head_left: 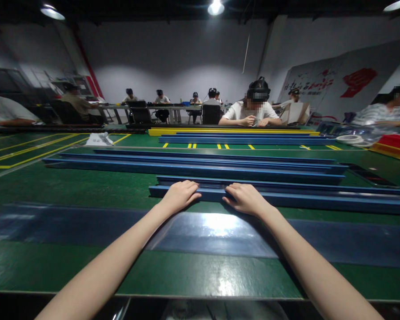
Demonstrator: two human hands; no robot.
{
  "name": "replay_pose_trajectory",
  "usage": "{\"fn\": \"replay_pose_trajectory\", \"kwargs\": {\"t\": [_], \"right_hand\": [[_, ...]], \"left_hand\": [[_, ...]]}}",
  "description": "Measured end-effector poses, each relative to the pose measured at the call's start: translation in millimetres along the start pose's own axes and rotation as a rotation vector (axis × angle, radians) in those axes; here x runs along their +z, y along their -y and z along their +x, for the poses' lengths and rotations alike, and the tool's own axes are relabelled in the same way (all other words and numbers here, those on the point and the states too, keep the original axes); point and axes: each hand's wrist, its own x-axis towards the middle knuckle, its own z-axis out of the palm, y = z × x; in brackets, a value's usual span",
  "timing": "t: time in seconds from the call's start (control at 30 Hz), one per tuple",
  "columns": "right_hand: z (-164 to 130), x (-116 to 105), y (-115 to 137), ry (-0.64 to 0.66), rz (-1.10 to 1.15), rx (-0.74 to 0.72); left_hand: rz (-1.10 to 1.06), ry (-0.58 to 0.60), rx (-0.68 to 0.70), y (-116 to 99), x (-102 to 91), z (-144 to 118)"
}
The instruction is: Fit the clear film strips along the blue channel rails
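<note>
A long blue U-shaped channel (320, 201) lies across the green table in front of me, its right end running out of view. My left hand (182, 194) grips the channel's front wall near its left end, fingers curled over the edge and thumb on the near side. A short way to the right, my right hand (245, 198) holds the same wall in a similar way. The fingertips inside the channel are partly hidden. Beneath my forearms a glossy, see-through bluish strip (200, 242) stretches across the whole table.
More blue channels (186, 169) lie just beyond, with a dark phone-like slab (373, 175) to their right. Farther back are yellow and blue strips (233, 132), a white object (99, 139) and a red bin (395, 144). A person (250, 109) sits opposite.
</note>
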Motion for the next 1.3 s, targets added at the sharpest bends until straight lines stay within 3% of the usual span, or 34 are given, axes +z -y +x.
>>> {"fn": "replay_pose_trajectory", "kwargs": {"t": [0.67,0.93,1.3], "right_hand": [[0.5,-3.4,3.3,0.057,0.03,0.037],[0.7,0.0,2.8,0.003,-0.003,0.02],[0.0,2.4,0.9,-0.061,0.019,-0.008]], "left_hand": [[0.068,0.041,-0.011,-2.3,-3.1,0.4],[-0.056,-0.025,-0.135,0.7,-8.1,2.1],[0.113,-0.011,-0.058,-2.6,-16.5,3.7]]}}
